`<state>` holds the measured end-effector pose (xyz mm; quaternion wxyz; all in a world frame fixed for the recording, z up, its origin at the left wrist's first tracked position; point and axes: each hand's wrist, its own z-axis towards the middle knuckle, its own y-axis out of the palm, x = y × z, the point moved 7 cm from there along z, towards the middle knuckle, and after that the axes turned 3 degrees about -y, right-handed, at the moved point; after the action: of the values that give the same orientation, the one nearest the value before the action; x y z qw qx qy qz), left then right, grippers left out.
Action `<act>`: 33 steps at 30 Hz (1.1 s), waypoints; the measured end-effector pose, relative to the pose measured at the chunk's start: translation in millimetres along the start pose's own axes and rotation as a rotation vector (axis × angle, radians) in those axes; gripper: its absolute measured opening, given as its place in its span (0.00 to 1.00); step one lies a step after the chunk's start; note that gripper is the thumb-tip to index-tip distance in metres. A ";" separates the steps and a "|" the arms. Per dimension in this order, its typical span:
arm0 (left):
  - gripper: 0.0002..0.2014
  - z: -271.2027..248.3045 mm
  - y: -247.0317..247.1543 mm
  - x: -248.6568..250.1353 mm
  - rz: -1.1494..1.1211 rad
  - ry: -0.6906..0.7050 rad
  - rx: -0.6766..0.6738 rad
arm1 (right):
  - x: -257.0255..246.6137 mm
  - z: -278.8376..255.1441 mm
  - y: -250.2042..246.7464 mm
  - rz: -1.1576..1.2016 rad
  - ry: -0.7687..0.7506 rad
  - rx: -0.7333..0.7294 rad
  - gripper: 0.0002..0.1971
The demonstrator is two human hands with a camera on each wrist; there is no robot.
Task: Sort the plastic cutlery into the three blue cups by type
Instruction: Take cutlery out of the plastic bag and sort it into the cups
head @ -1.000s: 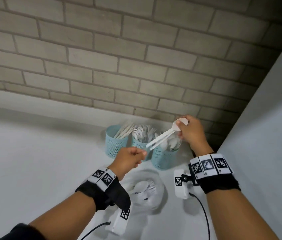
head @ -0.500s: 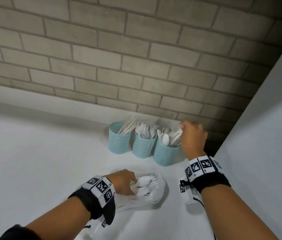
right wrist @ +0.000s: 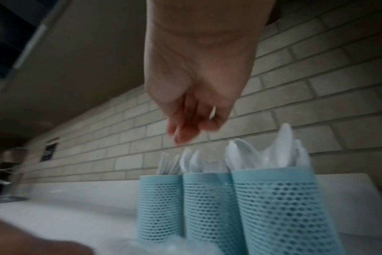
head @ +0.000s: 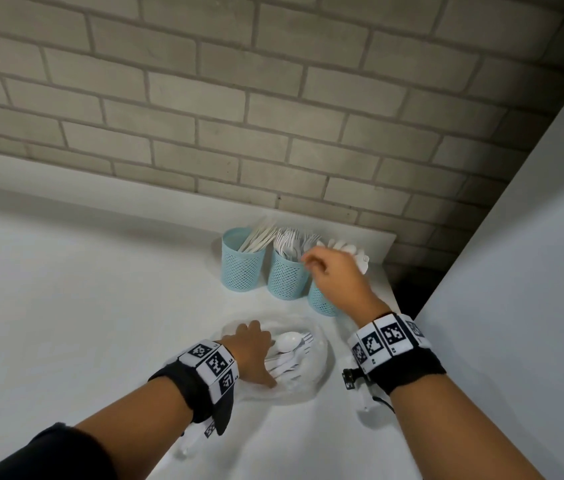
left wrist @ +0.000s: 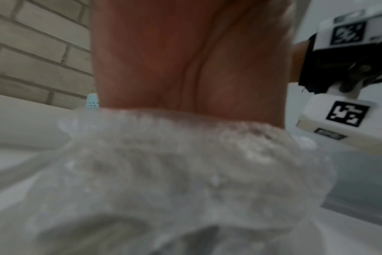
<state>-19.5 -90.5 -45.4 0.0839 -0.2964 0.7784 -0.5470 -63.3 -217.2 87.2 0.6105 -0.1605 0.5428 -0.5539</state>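
Hovering right hand (right wrist: 196,110) — empty palm only wrist-view shows.

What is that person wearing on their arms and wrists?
Each wrist has a black band topped with white blocks printed with black square codes. A small white camera box hangs under each wrist; the right one trails a thin black cable. The left arm has a dark sleeve.
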 end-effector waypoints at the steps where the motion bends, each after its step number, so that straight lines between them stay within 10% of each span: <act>1: 0.37 -0.1 -0.8 1.1 -0.013 -0.005 0.014 | -5.3 -4.7 17.1 0.022 0.025 -0.190 0.12; 5: 0.34 -2.0 -1.5 10.7 0.027 0.031 0.047 | -3.0 -29.0 60.8 -0.219 0.102 -0.607 0.14; 11: 0.33 -6.4 3.0 17.6 0.165 0.006 0.125 | 9.6 -47.4 70.7 -0.633 0.133 -0.594 0.14; 33: 0.18 -12.0 -16.5 2.8 0.049 0.173 0.103 | 34.8 -70.1 57.8 0.074 0.516 -0.544 0.31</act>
<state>-21.1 -86.2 -25.4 0.0449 -0.2243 0.7605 -0.6078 -100.2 -199.0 -0.9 0.4084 -0.1523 0.8115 -0.3893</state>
